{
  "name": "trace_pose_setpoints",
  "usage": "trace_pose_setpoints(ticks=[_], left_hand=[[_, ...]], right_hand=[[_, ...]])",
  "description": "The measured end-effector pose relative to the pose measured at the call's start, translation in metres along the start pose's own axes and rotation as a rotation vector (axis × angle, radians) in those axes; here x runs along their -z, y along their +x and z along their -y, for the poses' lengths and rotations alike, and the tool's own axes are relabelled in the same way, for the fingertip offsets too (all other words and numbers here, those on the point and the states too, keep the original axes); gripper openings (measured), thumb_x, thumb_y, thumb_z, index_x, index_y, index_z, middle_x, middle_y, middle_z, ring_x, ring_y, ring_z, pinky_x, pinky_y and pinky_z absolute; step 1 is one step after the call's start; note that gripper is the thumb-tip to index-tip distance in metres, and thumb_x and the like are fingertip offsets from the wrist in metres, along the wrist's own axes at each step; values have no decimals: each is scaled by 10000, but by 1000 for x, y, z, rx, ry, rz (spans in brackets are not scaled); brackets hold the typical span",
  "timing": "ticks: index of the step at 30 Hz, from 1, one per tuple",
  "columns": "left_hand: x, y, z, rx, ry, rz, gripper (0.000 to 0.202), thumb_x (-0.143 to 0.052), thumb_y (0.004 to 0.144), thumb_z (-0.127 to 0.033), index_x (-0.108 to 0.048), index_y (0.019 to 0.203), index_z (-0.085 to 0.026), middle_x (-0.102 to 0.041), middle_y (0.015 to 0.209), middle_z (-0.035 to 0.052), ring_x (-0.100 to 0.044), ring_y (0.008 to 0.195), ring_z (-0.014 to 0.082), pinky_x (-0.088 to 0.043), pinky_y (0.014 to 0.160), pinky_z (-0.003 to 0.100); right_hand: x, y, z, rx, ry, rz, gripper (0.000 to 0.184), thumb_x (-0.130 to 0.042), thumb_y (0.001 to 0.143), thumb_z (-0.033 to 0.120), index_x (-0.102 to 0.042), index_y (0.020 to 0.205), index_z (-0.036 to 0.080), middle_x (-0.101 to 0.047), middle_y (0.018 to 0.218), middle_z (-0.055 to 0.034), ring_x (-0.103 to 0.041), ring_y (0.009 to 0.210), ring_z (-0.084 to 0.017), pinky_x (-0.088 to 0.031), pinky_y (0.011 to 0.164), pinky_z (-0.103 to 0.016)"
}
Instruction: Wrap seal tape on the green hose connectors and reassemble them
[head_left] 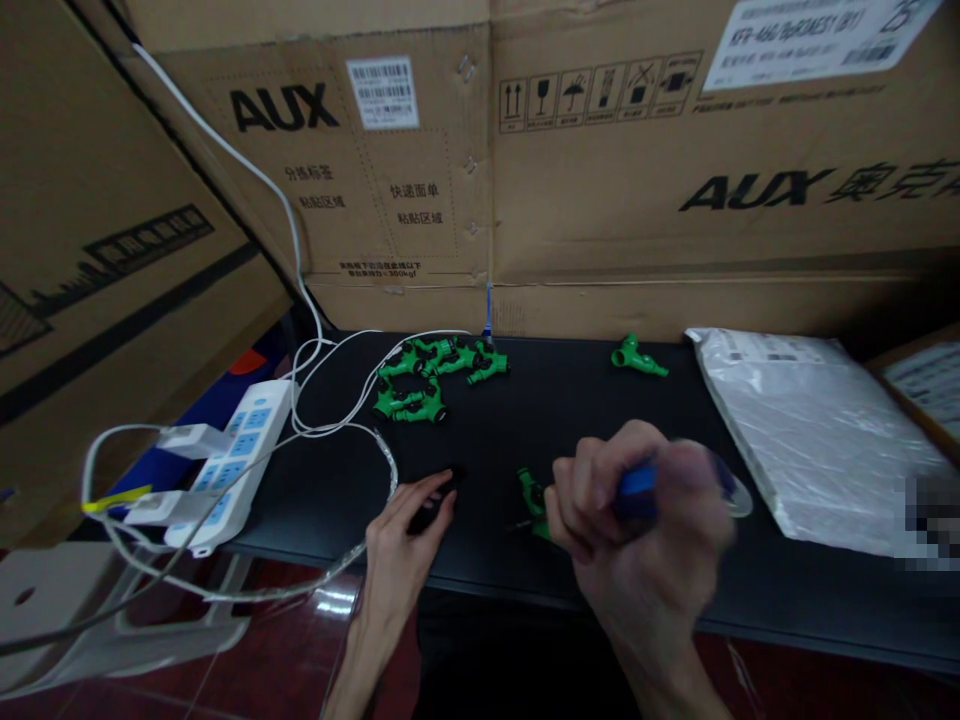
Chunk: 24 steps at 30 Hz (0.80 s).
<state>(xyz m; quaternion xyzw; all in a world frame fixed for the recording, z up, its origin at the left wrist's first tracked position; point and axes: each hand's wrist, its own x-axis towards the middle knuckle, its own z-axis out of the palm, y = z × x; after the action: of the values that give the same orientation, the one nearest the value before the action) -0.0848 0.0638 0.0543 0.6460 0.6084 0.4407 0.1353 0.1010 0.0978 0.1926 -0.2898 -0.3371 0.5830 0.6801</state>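
My left hand point(409, 520) is above the front of the black table, thumb and fingers closed round a small black part point(426, 512) whose kind I cannot make out. My right hand point(645, 530) is wrapped round a screwdriver point(636, 492) with a blue handle and a clear end; a thin shaft tip shows to its left. Beside and partly behind that hand lies a green Y-shaped hose connector point(531, 492); whether the tip touches it I cannot tell. Several more green hose connectors point(431, 400) cluster at the back left, and a single green connector point(630, 356) lies at the back right.
Cardboard boxes point(585, 230) wall off the back of the table point(480, 440). On the left, a white power strip point(232, 460) carries chargers, with white cables point(390, 455) looping towards my left hand. A plastic-wrapped white package point(810, 440) lies at right. A stool point(67, 610) stands lower left.
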Motion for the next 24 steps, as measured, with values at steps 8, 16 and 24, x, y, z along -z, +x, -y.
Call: trace_pose_setpoints(ticks=[8,16,24], left_hand=[[6,2,8,291,-425,50,312,-731,933,-401,-764,1165,-195,-809,1216,105,-794,1083,270,-661,955,388],[6,5,12,289,-393,17,280,-766,880,-442,-807,1011,-198,-841,990,79,-824,873,246,-695,780,323],[4,2,10,318,-398,44,287,-780,868,-407,-804,1053,-190,-847,992,76,-824,886,249,-682,837,340]], right_hand=[[25,7,-31,-454,-647,177,279,-703,920,467,-671,951,192,-429,517,106,-326,327,-66,-251,295,-180],[26,-7,-79,-386,-897,292,132,-671,900,226,-736,806,161,-664,667,-15,-573,584,-143,-423,539,-244],[28,-10,-95,-359,-1073,314,134,-614,919,163,-707,822,170,-688,744,-35,-613,676,-177,-437,664,-288]])
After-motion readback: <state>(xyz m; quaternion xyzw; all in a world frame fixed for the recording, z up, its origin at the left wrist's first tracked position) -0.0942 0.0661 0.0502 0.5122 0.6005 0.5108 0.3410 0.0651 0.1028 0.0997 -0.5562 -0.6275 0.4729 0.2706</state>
